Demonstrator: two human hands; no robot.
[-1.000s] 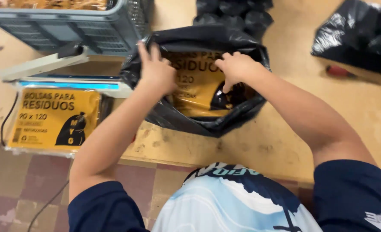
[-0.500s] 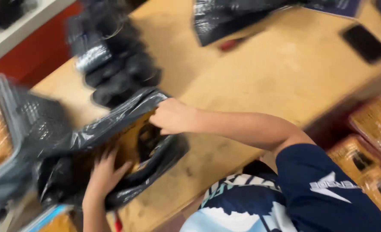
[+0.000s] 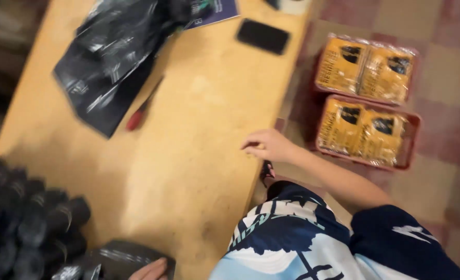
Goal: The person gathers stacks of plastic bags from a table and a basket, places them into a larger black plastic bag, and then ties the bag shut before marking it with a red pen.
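Head view, blurry, looking down over my wooden worktop (image 3: pixel 188 135). My right hand (image 3: pixel 269 145) hangs at the worktop's right edge, about centre frame, fingers curled loosely together with the tips bent down toward the wood; it grips nothing that I can see. My left hand (image 3: pixel 149 270) just shows at 6 o'clock, cut off by the frame edge, fingers lying flat on a black plastic bag (image 3: pixel 118 259) at the near edge; how tightly it holds I cannot tell. Touching that bag at 9 o'clock is a heap of rolled black bags (image 3: pixel 25 218). At 11 o'clock from my right hand, well apart, lies a red-handled screwdriver (image 3: pixel 142 106), just beside a flat crumpled black bag (image 3: pixel 108 62). A black phone (image 3: pixel 263 36) lies at 12 o'clock. Off the worktop at 2 o'clock, two red crates (image 3: pixel 367 129) sit on the tiled floor (image 3: pixel 448 93), holding yellow packs (image 3: pixel 362 132).
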